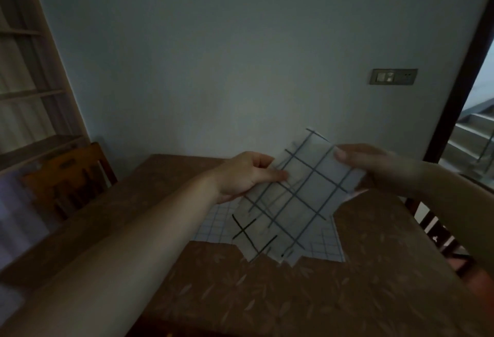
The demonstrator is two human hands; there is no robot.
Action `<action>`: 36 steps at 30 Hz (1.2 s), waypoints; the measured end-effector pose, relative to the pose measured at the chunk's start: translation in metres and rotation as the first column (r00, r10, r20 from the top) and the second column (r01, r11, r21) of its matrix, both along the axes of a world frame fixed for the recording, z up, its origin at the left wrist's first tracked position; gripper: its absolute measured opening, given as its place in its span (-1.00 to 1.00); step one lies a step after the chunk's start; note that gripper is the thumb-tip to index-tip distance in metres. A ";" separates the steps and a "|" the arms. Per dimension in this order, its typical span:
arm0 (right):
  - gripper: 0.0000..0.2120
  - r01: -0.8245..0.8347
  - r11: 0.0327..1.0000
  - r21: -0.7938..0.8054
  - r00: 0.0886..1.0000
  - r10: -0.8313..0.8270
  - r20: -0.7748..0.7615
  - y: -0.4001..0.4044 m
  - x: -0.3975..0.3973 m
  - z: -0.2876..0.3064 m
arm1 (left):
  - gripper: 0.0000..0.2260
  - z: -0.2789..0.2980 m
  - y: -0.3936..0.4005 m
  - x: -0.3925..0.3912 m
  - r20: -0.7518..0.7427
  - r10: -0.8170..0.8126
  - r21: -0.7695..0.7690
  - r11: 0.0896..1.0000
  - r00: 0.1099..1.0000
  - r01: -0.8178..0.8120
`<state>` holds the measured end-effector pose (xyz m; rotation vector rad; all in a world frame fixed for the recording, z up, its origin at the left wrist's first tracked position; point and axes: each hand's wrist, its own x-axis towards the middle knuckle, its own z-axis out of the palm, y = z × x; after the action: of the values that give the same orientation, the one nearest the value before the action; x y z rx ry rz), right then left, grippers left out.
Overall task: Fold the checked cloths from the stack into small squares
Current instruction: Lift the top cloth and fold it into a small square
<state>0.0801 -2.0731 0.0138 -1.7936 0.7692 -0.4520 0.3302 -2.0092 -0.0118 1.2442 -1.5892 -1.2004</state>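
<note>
A white cloth with wide blue-grey checks (302, 189) hangs in the air above the table, held up by both hands. My left hand (246, 173) pinches its left edge, thumb on the front. Its upper right edge is pinched by my right hand (371, 165). The cloth's lower end, with black lines, reaches down to the stack. The stack of checked cloths (213, 227), white with a fine blue grid, lies flat on the table beneath, partly hidden by the held cloth.
The table (240, 296) wears a brown leaf-patterned cover. A wooden chair (66, 176) stands at its left, below a shelf unit (32, 82). A wall (240, 56) with a switch plate (393, 77) rises behind. Another chair and stairs (473, 128) show at the right.
</note>
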 end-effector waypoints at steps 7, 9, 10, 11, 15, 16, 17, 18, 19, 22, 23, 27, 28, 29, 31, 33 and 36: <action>-0.84 0.322 0.946 -0.028 0.927 -0.309 0.213 -0.002 0.008 -0.004 | -0.91 -0.017 0.004 0.000 0.033 0.057 -0.059 0.997 0.998 -0.055; -0.79 0.287 0.938 0.194 0.870 -0.340 0.357 0.005 0.013 -0.012 | -0.90 -0.020 0.007 -0.003 0.020 0.073 -0.101 0.992 0.997 -0.071; -0.72 0.193 0.939 0.283 0.877 -0.295 0.380 0.011 0.014 -0.018 | -0.92 -0.021 0.008 -0.004 -0.003 0.109 -0.128 0.986 0.994 -0.109; -0.66 0.137 0.945 0.299 0.903 -0.242 0.354 0.017 0.017 -0.024 | -0.94 -0.022 0.008 -0.006 -0.033 0.147 -0.150 0.977 0.989 -0.150; -0.78 0.210 0.978 -0.013 0.971 -0.207 0.120 0.028 0.033 -0.043 | -0.93 -0.030 0.008 -0.009 -0.103 0.228 -0.149 0.959 0.968 -0.242; -0.83 0.216 0.975 -0.057 0.973 -0.210 0.096 0.030 0.035 -0.041 | -0.90 -0.032 0.009 -0.008 -0.113 0.236 -0.134 0.959 0.965 -0.250; -0.84 0.207 0.976 -0.072 0.976 -0.201 0.084 0.029 0.035 -0.041 | -0.87 -0.034 0.010 -0.008 -0.125 0.250 -0.118 0.957 0.960 -0.264; -0.82 0.184 0.981 -0.064 0.981 -0.179 0.081 0.031 0.035 -0.039 | -0.83 -0.035 0.011 -0.006 -0.136 0.260 -0.105 0.956 0.956 -0.275; -0.78 0.182 0.983 -0.038 0.980 -0.178 0.089 0.031 0.034 -0.038 | -0.80 -0.035 0.011 -0.005 -0.141 0.264 -0.094 0.956 0.954 -0.278; -0.76 0.223 0.974 0.037 0.962 -0.226 0.150 0.031 0.035 -0.037 | -0.81 -0.036 0.011 -0.002 -0.178 0.231 -0.039 0.970 0.957 -0.241; -0.78 0.229 0.972 0.041 0.961 -0.233 0.150 0.030 0.035 -0.037 | -0.85 -0.036 0.012 -0.002 -0.221 0.223 -0.011 0.973 0.949 -0.231; -0.62 0.220 0.960 0.174 0.950 -0.252 0.184 0.027 0.035 -0.040 | -0.87 -0.035 0.012 -0.001 -0.289 0.232 0.008 0.971 0.929 -0.240; -0.64 0.211 0.952 0.222 0.942 -0.259 0.215 0.026 0.035 -0.041 | -0.86 -0.035 0.012 -0.001 -0.323 0.234 0.023 0.971 0.917 -0.239; -0.68 0.205 0.945 0.255 0.931 -0.269 0.247 0.025 0.035 -0.042 | -0.85 -0.035 0.013 -0.002 -0.359 0.228 0.043 0.973 0.905 -0.228; -0.76 0.207 0.941 0.266 0.908 -0.286 0.305 0.025 0.035 -0.042 | -0.80 -0.033 0.013 -0.001 -0.416 0.214 0.080 0.977 0.884 -0.199; -0.75 0.202 0.972 0.121 0.915 -0.232 0.330 0.022 0.034 -0.041 | -0.78 -0.035 0.010 -0.002 -0.431 0.237 0.103 0.972 0.871 -0.213; -0.53 0.136 0.908 -0.396 0.976 -0.054 0.211 0.025 0.029 -0.033 | -0.71 -0.038 0.004 -0.006 -0.421 0.336 0.223 0.939 0.843 -0.263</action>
<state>0.1091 -2.0484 -0.0191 -2.0622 0.6582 -0.8958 0.3243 -2.0050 -0.0499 1.1500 -0.9315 -1.3099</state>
